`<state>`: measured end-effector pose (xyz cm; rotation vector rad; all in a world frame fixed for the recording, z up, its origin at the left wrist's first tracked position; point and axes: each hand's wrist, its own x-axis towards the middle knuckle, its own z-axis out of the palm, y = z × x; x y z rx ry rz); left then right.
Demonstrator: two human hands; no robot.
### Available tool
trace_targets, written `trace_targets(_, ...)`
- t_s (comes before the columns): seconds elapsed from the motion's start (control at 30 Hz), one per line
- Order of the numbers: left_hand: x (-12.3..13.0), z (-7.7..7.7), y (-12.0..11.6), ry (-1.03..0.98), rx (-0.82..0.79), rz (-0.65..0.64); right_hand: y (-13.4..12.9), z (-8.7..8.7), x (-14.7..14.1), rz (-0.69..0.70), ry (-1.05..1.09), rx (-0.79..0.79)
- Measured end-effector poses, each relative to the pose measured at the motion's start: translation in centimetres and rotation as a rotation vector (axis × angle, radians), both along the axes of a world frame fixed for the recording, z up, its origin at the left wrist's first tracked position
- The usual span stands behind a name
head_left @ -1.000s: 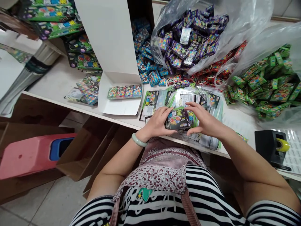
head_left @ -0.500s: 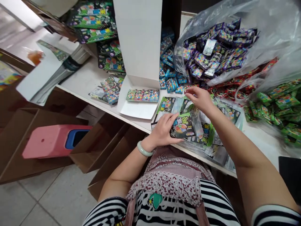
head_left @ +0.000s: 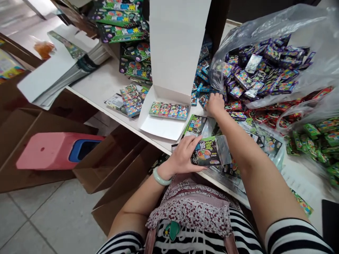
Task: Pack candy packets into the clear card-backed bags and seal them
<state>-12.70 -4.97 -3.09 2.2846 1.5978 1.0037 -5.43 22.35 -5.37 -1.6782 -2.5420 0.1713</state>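
My left hand (head_left: 185, 153) grips a black and green printed plastic pouch (head_left: 205, 155) by its left side, thumb along the lower edge. The pouch's clear end points right, and other pouches lie beneath it. Farther back, my right hand (head_left: 215, 105) reaches to the near edge of a pile of small blue boxes (head_left: 202, 76). Its fingers are curled down, and their tips and anything in them are hidden. One small blue box (head_left: 203, 101) lies against the hand's left side.
A white carton (head_left: 161, 128) with its lid raised holds a row of small boxes. Clear bags contain purple boxes (head_left: 265, 70), red boxes (head_left: 286, 113) and green boxes (head_left: 312, 137). Printed packs (head_left: 132, 63) are stacked at the back left. A pink stool (head_left: 47, 151) and brown cartons (head_left: 106, 158) stand below the table.
My right hand has moved from above the pouches to the blue boxes, its fingers curling down. My left hand still holds the pouch, whose clear end now lies flatter. The view has shifted.
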Motion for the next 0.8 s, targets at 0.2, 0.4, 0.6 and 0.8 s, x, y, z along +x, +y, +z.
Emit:
trace_targets(0.2, 0.4, 0.1, -0.1, -0.007, -0.028, -0.006, -0.2, 0.4, 0.5, 0.046, -0.028, -0.010)
trace_targets(0.4, 0.5, 0.4, -0.3, -0.018, -0.017, -0.011, -2.9, 0.7, 1.6, 0.259, -0.080, 0.140)
trace_targets(0.6, 1.0, 0.0, -0.1, -0.065, -0.066, -0.015, -3.1, 1.0, 2.2, 0.305, -0.092, 0.106)
trace_targets(0.8, 0.6, 0.4, -0.4, -0.067, -0.044, -0.007, -3.2, 2.1, 4.0, 0.302, 0.159, 0.024)
